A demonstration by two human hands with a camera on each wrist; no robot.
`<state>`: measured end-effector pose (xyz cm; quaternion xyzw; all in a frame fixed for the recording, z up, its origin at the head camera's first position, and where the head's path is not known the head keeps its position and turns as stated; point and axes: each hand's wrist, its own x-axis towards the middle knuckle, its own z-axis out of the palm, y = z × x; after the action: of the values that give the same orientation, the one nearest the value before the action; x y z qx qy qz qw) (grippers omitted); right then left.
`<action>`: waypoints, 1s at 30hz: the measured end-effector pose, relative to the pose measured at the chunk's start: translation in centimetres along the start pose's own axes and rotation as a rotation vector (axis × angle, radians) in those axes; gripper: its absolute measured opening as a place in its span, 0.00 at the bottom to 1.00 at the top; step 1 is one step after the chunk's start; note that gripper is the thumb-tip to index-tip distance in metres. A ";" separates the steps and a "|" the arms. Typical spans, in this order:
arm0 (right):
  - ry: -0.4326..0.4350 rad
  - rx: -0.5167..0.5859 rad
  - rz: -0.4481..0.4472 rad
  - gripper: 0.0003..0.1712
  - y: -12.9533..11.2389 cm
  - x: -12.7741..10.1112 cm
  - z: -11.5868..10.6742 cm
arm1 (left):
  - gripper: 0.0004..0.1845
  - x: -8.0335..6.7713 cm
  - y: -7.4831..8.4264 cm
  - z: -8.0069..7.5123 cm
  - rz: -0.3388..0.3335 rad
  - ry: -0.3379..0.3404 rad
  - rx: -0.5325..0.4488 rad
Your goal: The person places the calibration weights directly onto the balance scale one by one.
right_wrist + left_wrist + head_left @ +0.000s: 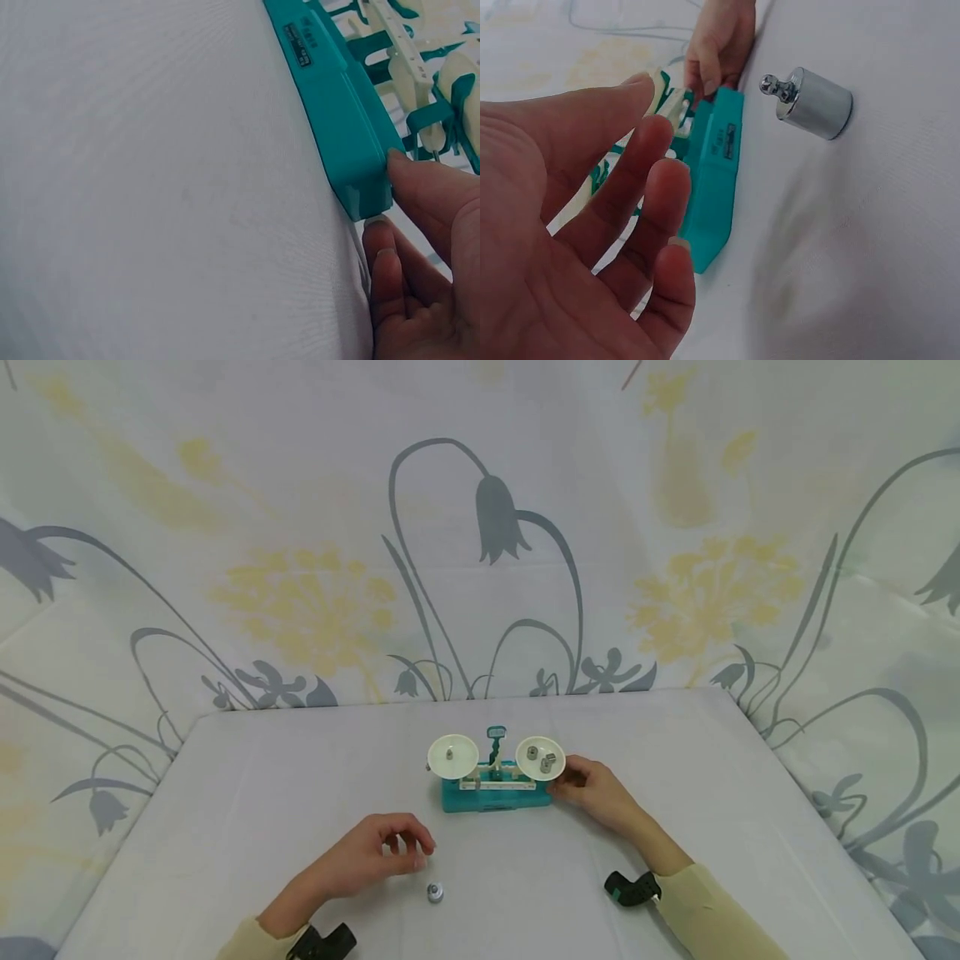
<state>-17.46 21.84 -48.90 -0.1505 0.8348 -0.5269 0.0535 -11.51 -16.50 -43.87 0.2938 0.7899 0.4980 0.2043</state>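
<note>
The right end of a teal balance scale (497, 794) is touched by the right hand (596, 789); in the right wrist view the thumb is seen laid on the end corner of the scale base (341, 127) with the fingers curled below it at the cloth, so the base is steadied rather than lifted. Nothing is held by the left hand (375, 856): in the left wrist view its fingers (641, 180) are spread and relaxed above the table, the palm turned up toward the camera. A small metal weight (435, 892) with a knob on top is seen lying on its side just near and right of that hand, apart from the fingertips. Two white pans are carried by the scale: one weight is seen on the left pan (453, 757), and about three on the right pan (540, 757), which lies just left of the right hand. A small label is fixed on the base front, but its writing cannot be read. The scale stands near the middle of a table covered in pale cloth (225, 793); wide bare cloth is left to either side, and the far edge lies well behind the scale, under a flowered backdrop (300, 602).
</note>
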 end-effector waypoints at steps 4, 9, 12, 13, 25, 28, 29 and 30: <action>0.006 -0.008 0.003 0.18 0.2 0.0 0.0 | 0.09 -0.1 -0.1 0.3 -0.002 -0.053 -0.021; 0.001 -0.012 0.001 0.17 0.3 0.0 0.0 | 0.11 -0.3 -0.2 0.7 -0.034 -0.097 -0.056; 0.002 -0.009 -0.001 0.17 0.2 0.0 0.1 | 0.12 -0.4 -0.4 0.9 -0.052 -0.115 -0.061; 0.002 -0.009 0.000 0.17 0.2 0.0 0.1 | 0.12 -0.4 -0.5 1.0 -0.056 -0.121 -0.060; 0.011 -0.021 0.007 0.16 0.1 0.0 0.0 | 0.13 -0.7 -1.4 1.9 0.015 -0.144 0.010; 0.012 -0.027 0.006 0.16 0.1 0.0 0.1 | 0.12 -0.7 -1.5 2.1 0.030 -0.135 0.023; 0.012 -0.026 0.005 0.16 0.1 0.0 0.1 | 0.12 -0.7 -1.6 2.2 0.034 -0.130 0.028; 0.011 -0.027 0.004 0.16 0.1 0.0 0.1 | 0.12 -0.7 -1.6 2.2 0.036 -0.125 0.035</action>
<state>-17.49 21.81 -49.01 -0.1464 0.8425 -0.5163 0.0478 -10.05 -16.02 -46.27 0.3419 0.7788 0.4684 0.2390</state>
